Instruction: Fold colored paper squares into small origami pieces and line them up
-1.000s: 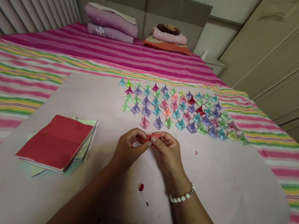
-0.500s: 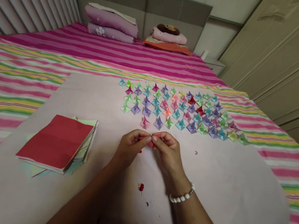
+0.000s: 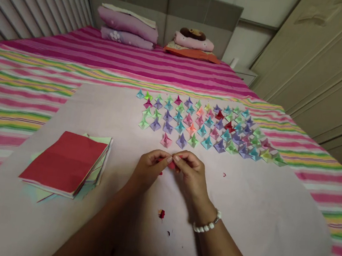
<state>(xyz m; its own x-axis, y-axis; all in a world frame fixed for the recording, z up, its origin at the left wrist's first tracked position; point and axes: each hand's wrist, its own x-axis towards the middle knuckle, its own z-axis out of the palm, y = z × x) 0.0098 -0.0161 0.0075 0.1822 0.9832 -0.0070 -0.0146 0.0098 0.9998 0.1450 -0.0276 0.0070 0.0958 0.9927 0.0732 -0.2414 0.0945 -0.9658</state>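
Near the centre of the frame, the left hand (image 3: pixel 149 165) and right hand (image 3: pixel 192 172) come together, thumbs almost meeting, both pinched on a small red piece of paper (image 3: pixel 171 166). It is held by thumbs and fingertips from either side, probably because something so little needs a fine grip and both ends steadied; the fingers hide much of it, so its exact folds cannot be made out. Beyond it, across the upper middle and right, folded paper shapes (image 3: pixel 202 130) stand in rough rows, seemingly spaced so that they do not crush one another. At the left lies a stack of paper (image 3: pixel 63 161) with a red sheet on top, presumably set aside within easy reach of the left hand. A white sheet (image 3: pixel 261 212) lies beneath everything, perhaps as a smooth surface over the striped bedding (image 3: pixel 3 119); dark red scraps (image 3: pixel 161 214) lie on it at lower centre.
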